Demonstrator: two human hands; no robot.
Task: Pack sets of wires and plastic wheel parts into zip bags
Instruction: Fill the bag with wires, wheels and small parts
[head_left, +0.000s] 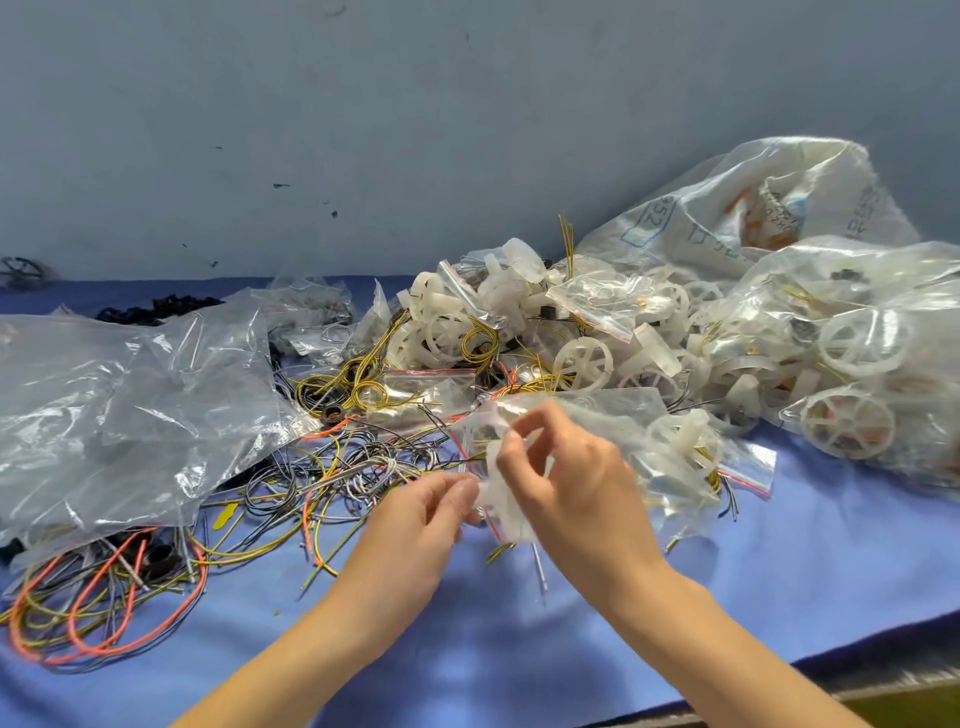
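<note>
A small clear zip bag with a red seal line is held up over the blue cloth in the middle of the view. My left hand pinches its lower edge. My right hand grips its mouth from the right, with a white plastic wheel part pressed at the opening. Yellow wire ends and a thin metal shaft stick out below the bag. Behind the hands lies a heap of white plastic wheels mixed with yellow-black wire coils.
Loose orange, yellow and grey wires spread at the left front. A large crumpled clear bag covers the left. Filled zip bags and big sacks of wheels stand at the right. A grey wall rises behind.
</note>
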